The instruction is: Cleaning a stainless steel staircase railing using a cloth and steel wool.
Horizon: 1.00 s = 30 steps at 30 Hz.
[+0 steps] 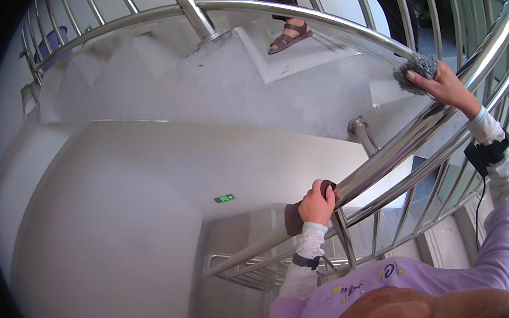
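Note:
My right hand [451, 84] reaches out at the upper right, its fingers around a grey metal scouring pad [416, 75]. The pad sits against the lower rail of the stainless steel stair railing [313, 11]. My left hand [317, 202] grips a dark brown cloth [293, 219] on the thick polished handrail [386, 155], near the middle of the view. Part of the cloth hangs over the handrail's left side. Whether the left palm touches the metal itself is hidden.
Another person's sandalled foot [290, 37] stands on the stairs beyond the railing. A purple bucket [52, 45] is at the upper left. Below the handrail, a lower flight with railing [247, 263] shows in the stairwell. A green exit sign [224, 198] is on the wall.

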Motion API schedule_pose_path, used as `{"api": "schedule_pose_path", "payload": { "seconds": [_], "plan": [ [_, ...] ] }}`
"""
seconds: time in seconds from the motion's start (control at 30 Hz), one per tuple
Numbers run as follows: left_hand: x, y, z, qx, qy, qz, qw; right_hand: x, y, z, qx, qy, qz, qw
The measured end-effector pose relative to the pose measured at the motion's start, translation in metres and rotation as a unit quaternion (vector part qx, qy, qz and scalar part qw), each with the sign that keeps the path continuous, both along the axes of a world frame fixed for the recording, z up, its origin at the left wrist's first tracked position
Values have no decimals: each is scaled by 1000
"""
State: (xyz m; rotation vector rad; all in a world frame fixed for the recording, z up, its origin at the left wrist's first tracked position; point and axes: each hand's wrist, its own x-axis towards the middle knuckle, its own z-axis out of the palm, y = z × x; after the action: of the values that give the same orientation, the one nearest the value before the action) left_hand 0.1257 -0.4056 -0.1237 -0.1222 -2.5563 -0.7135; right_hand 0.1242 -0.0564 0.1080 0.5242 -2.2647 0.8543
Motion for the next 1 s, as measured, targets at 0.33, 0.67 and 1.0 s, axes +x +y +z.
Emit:
{"api": "schedule_pose_path", "payload": {
  "seconds": [0.33,0.67,1.0],
  "plan": [
    [-18,-43,0,306,27,-192,932,-2,-49,16,41,-82,56,994],
    [-41,-80,180,450,96,-326,826,3,-4,-19,123,-53,35,990],
    [-93,-16,331,456,297,-431,720,14,25,-24,202,24,109,973]
  ]
}}
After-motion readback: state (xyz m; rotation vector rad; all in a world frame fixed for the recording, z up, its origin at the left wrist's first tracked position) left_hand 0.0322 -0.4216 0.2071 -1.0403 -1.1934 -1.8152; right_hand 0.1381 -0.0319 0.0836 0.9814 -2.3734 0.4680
